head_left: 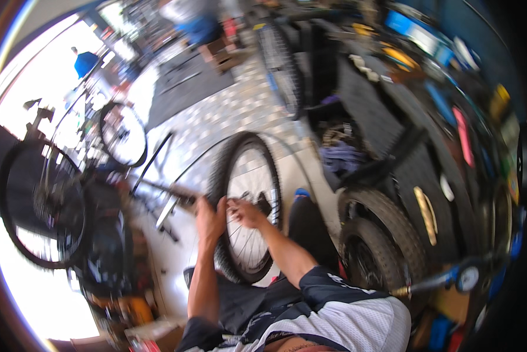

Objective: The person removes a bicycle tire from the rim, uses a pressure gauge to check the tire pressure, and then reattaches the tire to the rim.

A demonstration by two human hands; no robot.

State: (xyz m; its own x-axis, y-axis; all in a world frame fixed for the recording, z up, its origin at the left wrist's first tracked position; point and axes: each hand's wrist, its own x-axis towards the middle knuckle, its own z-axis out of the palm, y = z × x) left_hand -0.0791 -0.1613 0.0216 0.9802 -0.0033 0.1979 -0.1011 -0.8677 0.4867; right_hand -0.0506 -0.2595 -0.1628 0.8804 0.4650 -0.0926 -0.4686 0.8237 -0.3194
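A bicycle wheel (269, 234) with a black knobby tyre stands upright in front of me, between my legs. My left hand (209, 218) is closed on the tyre at the wheel's near left side; the picture is blurred and its fingertips are partly hidden. On the spoke side, close to the dark hub (264, 204), my right hand (247, 213) has its fingers pinched together. What sits between those fingers is too small and smeared to name.
Left of me stands a bicycle (43, 202), with a dark bar and a light-coloured piece on the floor nearby. Fat tyres (372, 249) and a pump gauge (467, 278) are at my right. Another wheel (280, 70) stands farther off beside an open black box (342, 146) and cluttered dark shelving.
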